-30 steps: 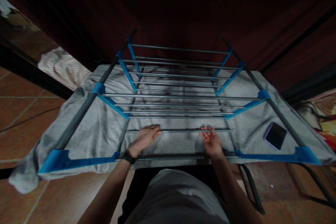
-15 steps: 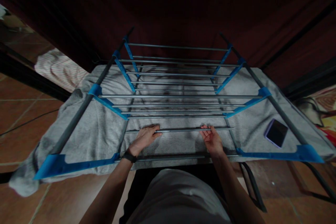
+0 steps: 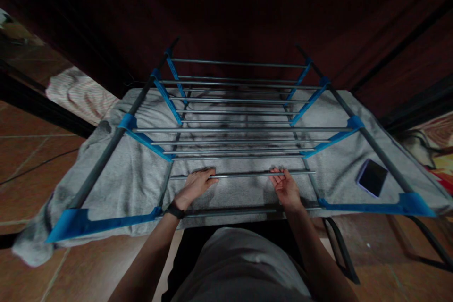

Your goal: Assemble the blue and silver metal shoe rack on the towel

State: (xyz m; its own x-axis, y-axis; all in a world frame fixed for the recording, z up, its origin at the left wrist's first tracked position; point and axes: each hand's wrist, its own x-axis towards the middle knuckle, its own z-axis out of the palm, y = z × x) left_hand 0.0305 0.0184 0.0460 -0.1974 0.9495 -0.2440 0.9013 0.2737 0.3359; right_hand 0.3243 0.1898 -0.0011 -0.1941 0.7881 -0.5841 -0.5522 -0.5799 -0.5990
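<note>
A thin grey metal rod (image 3: 244, 175) lies crosswise in front of me, inside a rack (image 3: 226, 130) of grey tubes and blue plastic brackets. My left hand (image 3: 197, 182) is closed over the rod near its left end, palm down, with a dark band on the wrist. Toward the other end, my right hand (image 3: 285, 187) has its palm turned up and its fingers curled around the rod. Both hands are between the rack's lowest shelf bars and the bottom crossbar (image 3: 233, 212).
The rack lies on a grey blanket (image 3: 123, 193). A phone (image 3: 372, 178) rests on the blanket at the right. Dark red curtain (image 3: 240, 14) hangs behind. Tiled floor (image 3: 88, 269) and black metal legs (image 3: 341, 252) show below.
</note>
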